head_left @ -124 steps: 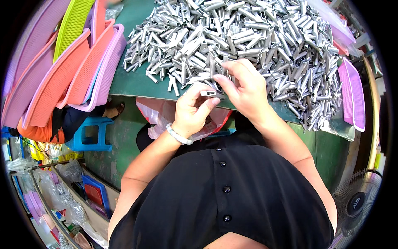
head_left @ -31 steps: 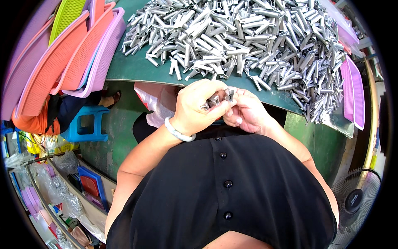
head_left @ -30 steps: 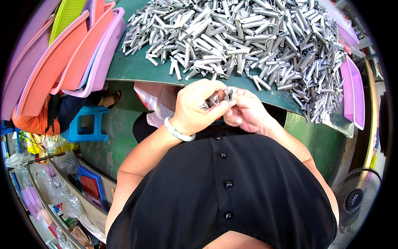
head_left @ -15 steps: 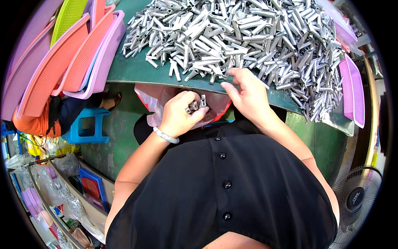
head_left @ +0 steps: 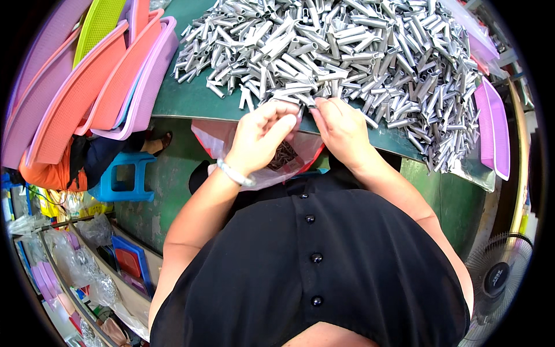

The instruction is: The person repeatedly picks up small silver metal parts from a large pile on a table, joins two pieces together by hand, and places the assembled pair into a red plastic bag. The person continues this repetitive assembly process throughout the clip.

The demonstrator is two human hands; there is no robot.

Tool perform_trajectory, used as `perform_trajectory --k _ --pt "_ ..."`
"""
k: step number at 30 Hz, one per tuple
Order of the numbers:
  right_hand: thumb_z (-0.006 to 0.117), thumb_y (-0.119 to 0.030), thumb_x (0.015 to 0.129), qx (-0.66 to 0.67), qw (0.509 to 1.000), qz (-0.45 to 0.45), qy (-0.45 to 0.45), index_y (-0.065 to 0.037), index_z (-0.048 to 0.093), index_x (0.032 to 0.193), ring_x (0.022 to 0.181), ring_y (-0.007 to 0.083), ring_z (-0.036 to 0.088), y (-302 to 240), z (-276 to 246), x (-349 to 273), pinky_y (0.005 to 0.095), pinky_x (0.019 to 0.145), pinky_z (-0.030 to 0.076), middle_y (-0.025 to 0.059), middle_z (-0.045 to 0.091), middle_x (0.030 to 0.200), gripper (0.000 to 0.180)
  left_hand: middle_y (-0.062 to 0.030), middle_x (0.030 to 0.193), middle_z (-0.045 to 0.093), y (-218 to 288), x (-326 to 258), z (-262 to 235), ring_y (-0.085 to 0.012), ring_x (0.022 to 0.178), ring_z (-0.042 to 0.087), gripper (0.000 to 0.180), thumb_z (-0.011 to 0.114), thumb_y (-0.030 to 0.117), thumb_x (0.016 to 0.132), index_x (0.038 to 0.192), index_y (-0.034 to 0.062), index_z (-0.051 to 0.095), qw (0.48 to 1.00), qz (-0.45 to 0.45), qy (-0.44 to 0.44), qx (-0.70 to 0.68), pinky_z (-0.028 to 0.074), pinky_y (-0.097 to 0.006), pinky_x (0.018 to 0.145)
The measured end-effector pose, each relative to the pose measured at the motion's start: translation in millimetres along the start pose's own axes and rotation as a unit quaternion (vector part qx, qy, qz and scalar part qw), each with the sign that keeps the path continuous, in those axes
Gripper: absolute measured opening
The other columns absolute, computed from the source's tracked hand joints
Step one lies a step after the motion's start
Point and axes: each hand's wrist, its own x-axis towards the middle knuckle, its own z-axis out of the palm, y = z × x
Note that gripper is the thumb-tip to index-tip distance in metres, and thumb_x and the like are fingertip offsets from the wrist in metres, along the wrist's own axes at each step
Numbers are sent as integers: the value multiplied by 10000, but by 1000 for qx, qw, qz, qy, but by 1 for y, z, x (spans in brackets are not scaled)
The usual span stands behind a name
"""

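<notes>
A broad heap of short silver metal tubes (head_left: pixel 358 58) covers the green tabletop (head_left: pixel 191 101). At its near edge my left hand (head_left: pixel 259 139), a pale bangle on the wrist, is cupped with fingers curled and thumb apart, beside the nearest tubes. Next to it, my right hand (head_left: pixel 346 134) pinches a small tube between thumb and fingers; most of that tube is hidden. Below the table edge hangs an open plastic bag (head_left: pixel 217 139) with a red rim. Dark-looking tubes (head_left: pixel 282 156) lie inside it, partly covered by my left hand.
Stacked pink, purple and green perforated baskets (head_left: pixel 87 87) stand at the left, near a blue stool (head_left: pixel 124 176). A purple basket (head_left: pixel 492 130) sits at the table's right end. A fan (head_left: pixel 497 280) is at the lower right, shelves with wrapped goods (head_left: pixel 92 272) lower left.
My left hand has moved from over the bag up to the heap's edge, and the bundle of tubes it held is gone from it. My right hand has closed at the heap.
</notes>
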Motion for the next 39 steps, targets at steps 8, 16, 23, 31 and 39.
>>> perform_trajectory --k 8,16,23,31,39 --pt "698 -57 748 89 994 57 31 -33 616 927 680 248 611 1 -26 -4 331 576 493 89 598 830 198 -42 873 643 -13 17 0 -97 797 613 162 579 70 899 1037 -13 600 998 47 22 -31 503 -236 728" --pt "713 -20 670 157 985 -57 35 -29 611 895 688 259 617 -3 -36 5 323 572 502 100 605 860 248 -33 866 624 -11 12 4 -90 801 599 392 667 -6 773 1154 51 592 991 110 20 67 519 -243 734" --pt "725 -67 671 164 984 -66 14 -47 601 846 659 242 606 -13 -29 10 328 558 493 78 596 810 216 -80 911 634 -5 12 -4 -159 803 621 296 661 -41 709 998 24 665 959 203 -24 195 518 -267 704" --pt "758 -117 678 211 976 -37 -43 -42 603 944 722 265 619 -9 -33 15 329 599 509 92 603 862 317 -82 901 637 -14 15 -8 -163 801 621 260 647 -73 711 951 22 681 961 228 -32 153 510 -258 701" --pt "680 -56 724 140 986 -63 -58 -42 592 1029 793 293 629 4 -20 15 350 646 518 107 606 915 318 -78 899 640 -17 14 -10 -164 809 624 270 656 -87 702 944 28 686 966 213 -26 143 505 -262 711"
